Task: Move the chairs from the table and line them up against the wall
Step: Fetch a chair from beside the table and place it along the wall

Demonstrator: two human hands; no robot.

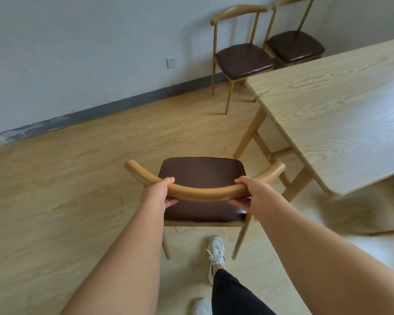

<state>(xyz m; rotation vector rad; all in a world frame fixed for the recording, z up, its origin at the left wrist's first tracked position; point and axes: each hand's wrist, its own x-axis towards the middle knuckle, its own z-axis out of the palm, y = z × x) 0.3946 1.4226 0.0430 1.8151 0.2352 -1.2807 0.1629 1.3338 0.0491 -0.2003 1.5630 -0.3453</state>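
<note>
I count two chairs point(243, 59) already side by side against the wall point(77, 53), so I judge the job partly done. My left hand point(156, 193) and right hand point(253, 194) are both closed around the curved wooden backrest of a third chair point(200, 176), brown padded seat, standing clear of the table point(341, 105), well short of the wall.

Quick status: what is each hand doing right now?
Left hand: closed on the chair backrest, left part.
Right hand: closed on the same backrest, right part.
</note>
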